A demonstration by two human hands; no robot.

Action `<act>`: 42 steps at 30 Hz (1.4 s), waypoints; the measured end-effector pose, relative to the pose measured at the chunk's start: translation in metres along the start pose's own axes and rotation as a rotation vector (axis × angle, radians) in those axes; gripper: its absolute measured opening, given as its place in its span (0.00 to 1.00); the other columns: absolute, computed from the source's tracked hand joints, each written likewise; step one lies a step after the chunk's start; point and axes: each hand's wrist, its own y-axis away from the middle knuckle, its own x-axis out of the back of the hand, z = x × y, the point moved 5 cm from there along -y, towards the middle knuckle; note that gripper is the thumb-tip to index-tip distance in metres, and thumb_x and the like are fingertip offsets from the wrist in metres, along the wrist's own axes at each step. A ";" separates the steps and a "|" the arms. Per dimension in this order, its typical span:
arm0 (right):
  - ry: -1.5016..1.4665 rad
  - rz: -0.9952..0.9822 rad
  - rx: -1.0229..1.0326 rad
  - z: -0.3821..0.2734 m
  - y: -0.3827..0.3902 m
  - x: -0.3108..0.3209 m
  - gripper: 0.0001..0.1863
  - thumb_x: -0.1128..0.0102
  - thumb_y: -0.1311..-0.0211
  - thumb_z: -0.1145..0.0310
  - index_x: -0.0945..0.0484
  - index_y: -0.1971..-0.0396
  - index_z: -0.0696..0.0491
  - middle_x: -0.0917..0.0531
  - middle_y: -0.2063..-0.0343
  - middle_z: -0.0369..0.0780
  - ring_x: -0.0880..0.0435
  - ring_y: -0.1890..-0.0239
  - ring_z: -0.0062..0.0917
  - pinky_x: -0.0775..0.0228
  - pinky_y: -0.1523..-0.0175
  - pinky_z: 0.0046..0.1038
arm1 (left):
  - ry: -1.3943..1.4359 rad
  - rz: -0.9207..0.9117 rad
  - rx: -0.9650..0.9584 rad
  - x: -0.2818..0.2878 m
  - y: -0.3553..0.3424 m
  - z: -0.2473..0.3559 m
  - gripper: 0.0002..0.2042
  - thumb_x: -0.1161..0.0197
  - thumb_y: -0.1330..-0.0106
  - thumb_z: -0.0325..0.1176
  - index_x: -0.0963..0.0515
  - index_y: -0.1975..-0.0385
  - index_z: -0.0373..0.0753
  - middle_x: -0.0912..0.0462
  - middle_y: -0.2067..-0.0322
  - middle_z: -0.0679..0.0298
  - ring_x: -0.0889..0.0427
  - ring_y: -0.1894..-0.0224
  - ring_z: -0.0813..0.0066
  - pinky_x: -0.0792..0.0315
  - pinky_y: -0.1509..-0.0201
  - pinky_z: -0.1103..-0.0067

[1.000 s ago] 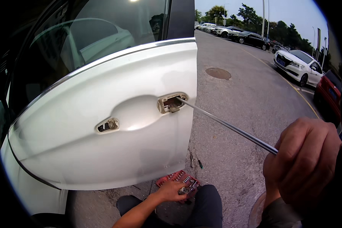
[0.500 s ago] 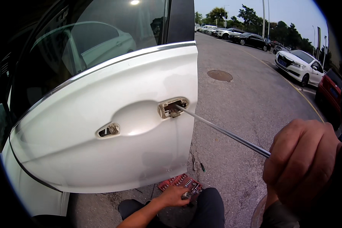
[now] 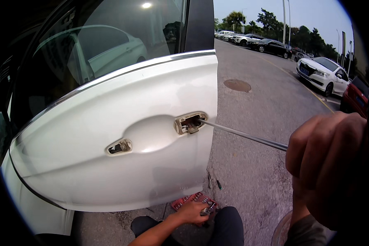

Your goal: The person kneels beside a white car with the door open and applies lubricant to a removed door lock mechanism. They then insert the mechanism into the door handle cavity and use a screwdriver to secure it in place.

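Note:
My right hand (image 3: 326, 164), close on the right, is closed around a long metal-shafted tool (image 3: 250, 139) whose grip end is hidden in the fist. Its far tip goes into the larger opening (image 3: 191, 123) in a white car door (image 3: 90, 135), near the door's free edge. A smaller opening (image 3: 119, 146) lies further left, past a smooth hollow in the panel. Low down between my knees, my left hand (image 3: 190, 212) is closed on a small metal part (image 3: 209, 208) that I cannot make out fully. Under that hand rests a red tool case (image 3: 186, 199) with several sockets.
Pliers (image 3: 210, 179) and a small screwdriver (image 3: 219, 184) lie on the asphalt beside the door's lower corner. A manhole cover (image 3: 237, 85) sits in the pavement beyond. A white car (image 3: 324, 74) and a red car (image 3: 356, 96) are parked at the right, with more cars far back.
My right fist has risen slightly, so the tool's shaft slopes less steeply. The door appears slightly lower and further right in view. My left hand stays above the red case.

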 end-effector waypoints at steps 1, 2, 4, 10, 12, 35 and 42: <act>-0.089 -0.024 0.056 0.001 -0.011 0.003 0.16 0.61 0.22 0.60 0.37 0.46 0.56 0.24 0.57 0.36 0.20 0.61 0.11 0.23 0.53 0.18 | -0.005 -0.005 -0.042 -0.005 -0.010 -0.002 0.17 0.33 0.45 0.45 0.21 0.63 0.40 0.17 0.72 0.54 0.16 0.68 0.51 0.22 0.65 0.63; -0.100 -0.023 0.097 0.001 -0.017 0.009 0.16 0.60 0.22 0.60 0.37 0.46 0.56 0.24 0.57 0.36 0.20 0.61 0.11 0.23 0.53 0.18 | -0.026 -0.019 -0.073 -0.008 -0.006 -0.001 0.18 0.32 0.46 0.44 0.20 0.60 0.40 0.16 0.71 0.54 0.15 0.67 0.52 0.22 0.64 0.63; -0.108 -0.034 0.150 0.004 -0.034 0.019 0.16 0.60 0.22 0.60 0.37 0.46 0.56 0.24 0.58 0.35 0.20 0.61 0.11 0.23 0.54 0.18 | -0.045 0.036 -0.128 -0.005 -0.038 -0.004 0.19 0.31 0.47 0.42 0.19 0.57 0.40 0.16 0.70 0.54 0.15 0.66 0.53 0.21 0.64 0.64; -0.147 -0.032 0.114 0.051 -0.090 0.024 0.15 0.60 0.23 0.59 0.36 0.48 0.55 0.24 0.60 0.35 0.21 0.63 0.11 0.24 0.56 0.18 | 0.075 -0.048 -0.041 -0.002 -0.002 -0.007 0.20 0.31 0.46 0.42 0.19 0.55 0.38 0.17 0.71 0.53 0.15 0.67 0.54 0.22 0.63 0.64; -0.137 -0.047 0.085 0.056 -0.112 0.031 0.15 0.59 0.23 0.59 0.36 0.48 0.55 0.24 0.60 0.35 0.21 0.64 0.11 0.24 0.56 0.18 | 0.062 -0.022 -0.025 -0.006 0.005 0.003 0.17 0.31 0.46 0.42 0.19 0.60 0.39 0.17 0.72 0.53 0.16 0.68 0.53 0.22 0.64 0.64; -0.100 -0.064 -0.051 0.088 -0.099 0.018 0.13 0.57 0.25 0.57 0.33 0.53 0.51 0.25 0.67 0.33 0.22 0.70 0.12 0.26 0.63 0.18 | -0.053 0.038 0.017 0.011 0.001 0.014 0.16 0.31 0.48 0.42 0.20 0.63 0.39 0.18 0.71 0.53 0.16 0.69 0.51 0.22 0.66 0.62; -0.097 -0.074 -0.064 0.084 -0.095 0.013 0.13 0.56 0.25 0.57 0.33 0.55 0.50 0.25 0.69 0.32 0.23 0.72 0.12 0.27 0.65 0.18 | -0.100 0.033 -0.047 0.002 -0.004 0.011 0.17 0.31 0.47 0.47 0.17 0.63 0.43 0.17 0.72 0.57 0.16 0.71 0.54 0.23 0.70 0.64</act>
